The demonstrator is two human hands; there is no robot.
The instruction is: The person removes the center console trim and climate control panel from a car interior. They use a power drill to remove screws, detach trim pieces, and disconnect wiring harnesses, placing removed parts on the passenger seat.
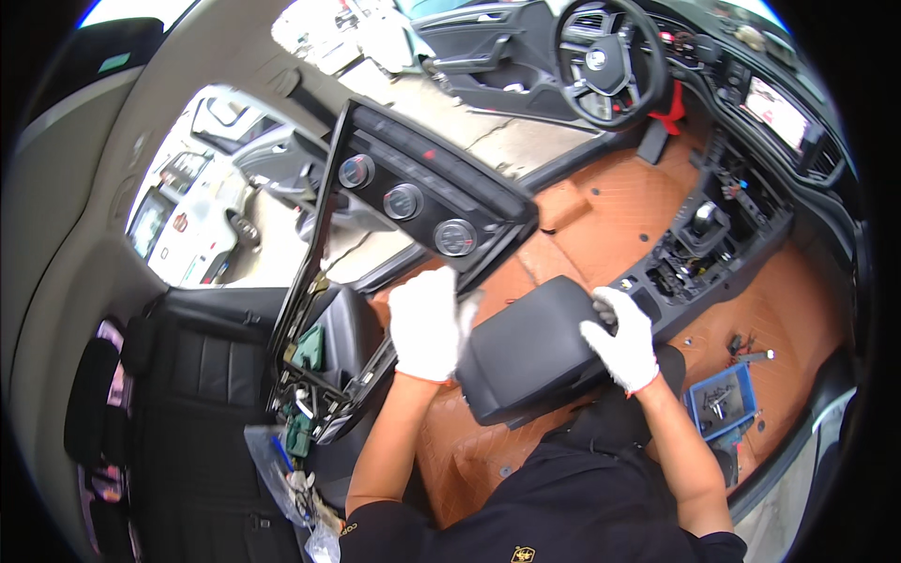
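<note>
My left hand, in a white glove, is closed on the side of a black console trim panel held up at a tilt. The panel carries three round dials and has a long open frame running down to the left. My right hand, also gloved in white, curls its fingers at the right edge of a black padded armrest. The armrest lies in front of me between both hands; some of its far side is hidden.
The stripped centre console shows its gear selector and loose wiring. A blue tray of small parts stands on the brown quilted floor mat. The steering wheel is at the top. A plastic bag lies by the black seat.
</note>
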